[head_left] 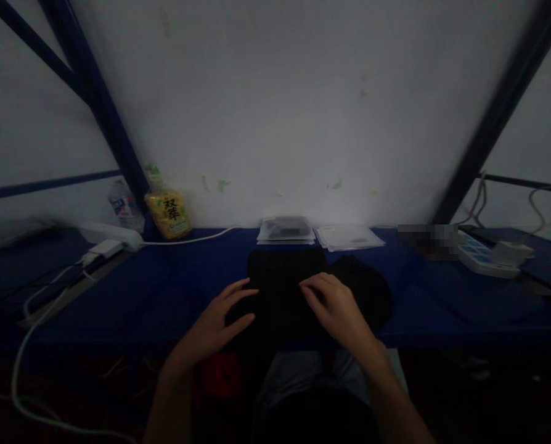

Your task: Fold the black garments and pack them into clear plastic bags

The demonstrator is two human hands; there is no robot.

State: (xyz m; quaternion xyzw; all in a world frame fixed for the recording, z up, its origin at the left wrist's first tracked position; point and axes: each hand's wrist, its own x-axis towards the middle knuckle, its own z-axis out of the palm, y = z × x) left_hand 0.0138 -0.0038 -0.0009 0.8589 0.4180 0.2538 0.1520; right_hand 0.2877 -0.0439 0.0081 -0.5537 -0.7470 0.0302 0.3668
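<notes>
A flat black cloth-like item (280, 271) lies on the blue desk in front of me; the dim light hides its folds and exact kind. A rounded dark part (365, 290) spreads out at its right side. My left hand (229, 311) rests at the left edge of the black item, fingers spread and thumb apart, holding nothing visible. Over the item's right half, my right hand (333, 302) has its thumb and fingertips brought together in a pinch at the dark surface. What lies between those fingertips is too dark to make out.
Behind the item are a clear-wrapped stack (285, 229) and white sheets (349, 237). A yellow package (168, 213) and a plastic bottle (125, 206) stand at the back left. White power strips (111, 234) and cables lie left, another strip (485, 256) right. Blue frame posts flank the desk (141, 296).
</notes>
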